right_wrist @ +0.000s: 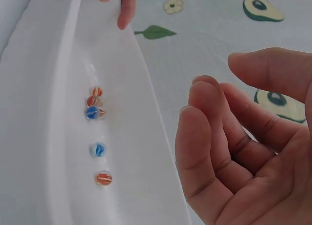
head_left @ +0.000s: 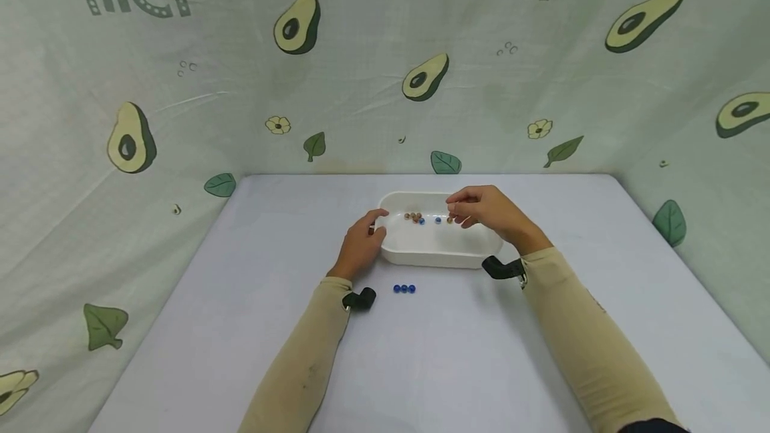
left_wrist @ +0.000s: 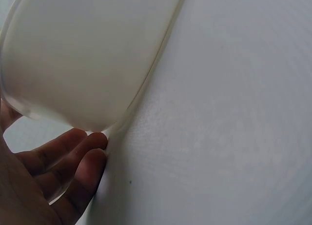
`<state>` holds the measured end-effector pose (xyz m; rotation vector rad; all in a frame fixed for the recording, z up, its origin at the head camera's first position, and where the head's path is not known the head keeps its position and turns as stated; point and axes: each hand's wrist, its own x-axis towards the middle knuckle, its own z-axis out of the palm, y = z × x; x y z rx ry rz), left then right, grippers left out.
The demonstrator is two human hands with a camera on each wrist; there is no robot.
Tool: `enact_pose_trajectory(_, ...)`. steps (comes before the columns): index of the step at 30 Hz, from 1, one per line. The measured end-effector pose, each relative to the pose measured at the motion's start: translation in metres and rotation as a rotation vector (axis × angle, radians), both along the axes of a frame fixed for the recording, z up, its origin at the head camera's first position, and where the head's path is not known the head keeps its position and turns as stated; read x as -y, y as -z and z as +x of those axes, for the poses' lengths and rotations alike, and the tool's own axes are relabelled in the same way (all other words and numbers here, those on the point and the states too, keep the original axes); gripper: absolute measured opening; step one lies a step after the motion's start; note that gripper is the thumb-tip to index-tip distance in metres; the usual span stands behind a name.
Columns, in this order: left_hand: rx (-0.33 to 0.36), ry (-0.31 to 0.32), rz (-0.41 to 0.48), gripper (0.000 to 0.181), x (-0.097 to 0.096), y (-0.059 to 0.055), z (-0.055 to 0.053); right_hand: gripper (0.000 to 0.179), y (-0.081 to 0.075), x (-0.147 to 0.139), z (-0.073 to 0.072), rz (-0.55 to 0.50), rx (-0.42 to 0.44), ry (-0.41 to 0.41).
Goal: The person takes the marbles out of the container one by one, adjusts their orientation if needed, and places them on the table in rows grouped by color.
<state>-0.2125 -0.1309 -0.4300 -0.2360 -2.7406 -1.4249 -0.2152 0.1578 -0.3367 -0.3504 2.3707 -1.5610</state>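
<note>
A white rounded tray stands on the table, with several orange-striped marbles and two blue marbles on its floor. My left hand grips the tray's left end; fingertips lie over the rim in the right wrist view, while others touch the outer wall in the left wrist view. Above the tray's right part hovers my right hand. Its fingers are loosely bent, thumb apart from them, and nothing shows between them. On the table in front of the tray, three dark blue marbles sit in a row.
The white table reaches back to a pale cloth printed with avocados and leaves, which hangs behind and along both sides. A dark wrist mount on the right wrist hangs close to the tray's front right corner.
</note>
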Motion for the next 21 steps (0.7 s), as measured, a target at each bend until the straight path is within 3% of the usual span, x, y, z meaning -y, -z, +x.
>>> enact_pose_trajectory(13,-0.008,0.012,-0.007,0.041,0.004,0.002,0.004,0.046,0.018,0.002,-0.025,0.008,0.209,0.079)
enact_pose_trajectory(21,-0.003,0.03,-0.013,0.042,0.01,0.004,0.009,0.047,0.027,0.009,-0.027,0.024,0.282,0.116)
